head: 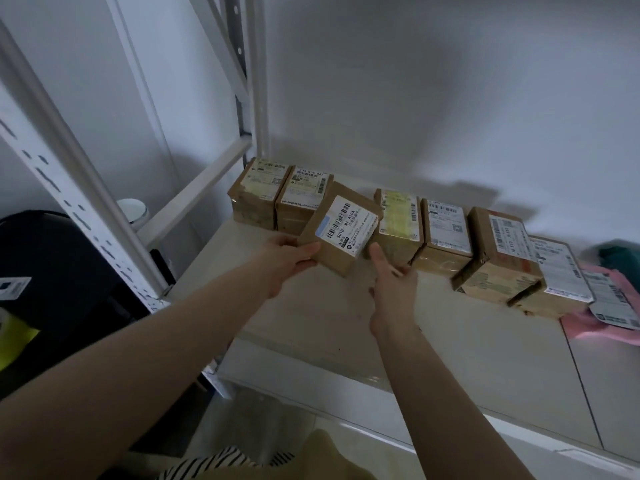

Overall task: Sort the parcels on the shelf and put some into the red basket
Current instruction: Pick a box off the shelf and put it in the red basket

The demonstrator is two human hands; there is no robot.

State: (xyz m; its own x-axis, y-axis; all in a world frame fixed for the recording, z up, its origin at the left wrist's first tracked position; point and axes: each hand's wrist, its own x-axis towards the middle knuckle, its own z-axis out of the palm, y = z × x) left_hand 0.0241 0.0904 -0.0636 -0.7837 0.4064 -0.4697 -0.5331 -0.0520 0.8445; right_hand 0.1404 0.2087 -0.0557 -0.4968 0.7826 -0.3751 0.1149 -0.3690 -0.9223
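My left hand [287, 261] grips a small brown cardboard parcel [341, 230] with a white barcode label, tilted above the white shelf [450, 341]. My right hand [391, 282] hovers just right of that parcel with its thumb up and fingers loose, holding nothing. Two labelled parcels [280, 199] stand against the wall at the back left. Several more brown parcels [446, 237] form a row to the right, ending in a larger taped box [498, 261]. No red basket is in view.
A pink soft mailer [595, 320] and a teal packet [620, 258] lie at the shelf's right end. White perforated shelf uprights [86, 202] stand on the left, with dark bags [52, 271] on the floor behind them. The wall runs close behind the parcels.
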